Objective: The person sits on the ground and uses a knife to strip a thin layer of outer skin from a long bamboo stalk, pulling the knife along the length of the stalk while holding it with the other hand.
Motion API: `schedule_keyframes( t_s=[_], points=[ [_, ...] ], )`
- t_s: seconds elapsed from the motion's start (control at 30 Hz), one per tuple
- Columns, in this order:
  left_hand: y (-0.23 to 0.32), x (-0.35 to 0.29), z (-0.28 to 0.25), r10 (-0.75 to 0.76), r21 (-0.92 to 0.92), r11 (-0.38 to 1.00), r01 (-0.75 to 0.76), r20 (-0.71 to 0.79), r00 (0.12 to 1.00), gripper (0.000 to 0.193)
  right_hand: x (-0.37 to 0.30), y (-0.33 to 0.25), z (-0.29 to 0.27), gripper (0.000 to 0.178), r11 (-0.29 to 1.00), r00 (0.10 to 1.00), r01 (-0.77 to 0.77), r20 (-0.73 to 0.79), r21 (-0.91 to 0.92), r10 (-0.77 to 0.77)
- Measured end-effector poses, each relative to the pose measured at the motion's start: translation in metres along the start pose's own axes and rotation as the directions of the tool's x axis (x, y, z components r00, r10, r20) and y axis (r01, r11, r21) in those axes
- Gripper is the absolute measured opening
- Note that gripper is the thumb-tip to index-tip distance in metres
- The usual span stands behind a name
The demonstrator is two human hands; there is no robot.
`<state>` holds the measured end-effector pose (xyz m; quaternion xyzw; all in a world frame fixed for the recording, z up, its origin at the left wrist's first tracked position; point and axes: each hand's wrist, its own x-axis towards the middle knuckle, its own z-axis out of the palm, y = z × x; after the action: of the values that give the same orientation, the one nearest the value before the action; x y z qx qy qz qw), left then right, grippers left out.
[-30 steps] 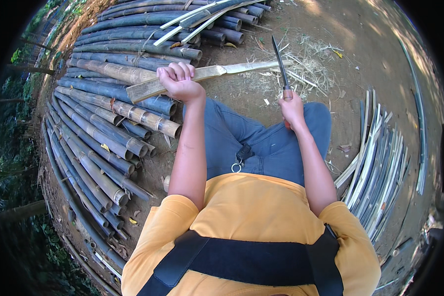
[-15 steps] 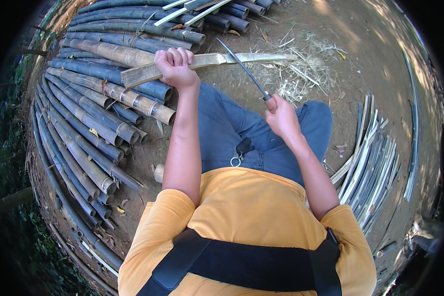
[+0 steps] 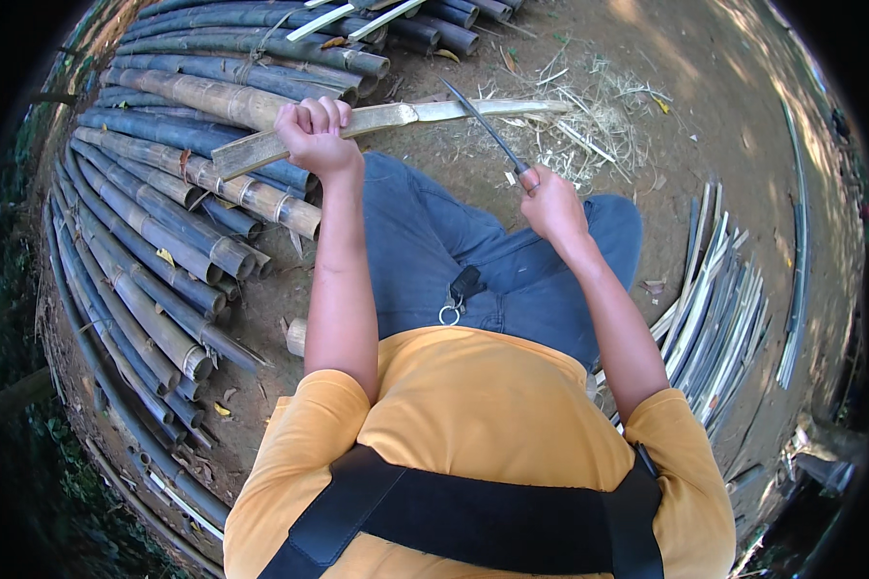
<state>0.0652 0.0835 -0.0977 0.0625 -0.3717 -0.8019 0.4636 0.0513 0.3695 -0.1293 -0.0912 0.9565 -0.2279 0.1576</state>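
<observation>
The right hand (image 3: pixel 554 205) hides most of the knife handle (image 3: pixel 529 180).

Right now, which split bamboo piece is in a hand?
The long pale piece gripped in the left hand; the strips at the person's right and atop the poles are unheld.

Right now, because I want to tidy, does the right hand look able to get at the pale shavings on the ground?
Probably yes: the right hand looks close to the pale shavings, and nothing visible stands between them, though the knife fills its grip, likely hindering pick-up.
</observation>
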Motion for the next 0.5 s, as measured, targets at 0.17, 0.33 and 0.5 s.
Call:
schedule_keyframes(
  t_s=[0.17,0.33,0.5],
  points=[
    [0.004,0.0,0.002,0.01,0.029,1.0,-0.011,0.028,1.0,0.042,-0.007,-0.003,-0.001,0.016,0.997,0.996,0.063,0.061,0.035,-0.065],
    [0.002,0.006,0.002,-0.002,-0.032,0.999,0.003,0.044,0.999,0.041,0.038,0.024,-0.007,0.015,0.998,0.998,-0.066,-0.01,0.003,0.066],
    [0.006,0.003,0.009,0.02,0.03,0.999,-0.024,0.114,0.993,0.037,0.003,-0.009,-0.01,0.012,0.99,0.993,0.072,0.081,0.118,-0.082]
  ],
)
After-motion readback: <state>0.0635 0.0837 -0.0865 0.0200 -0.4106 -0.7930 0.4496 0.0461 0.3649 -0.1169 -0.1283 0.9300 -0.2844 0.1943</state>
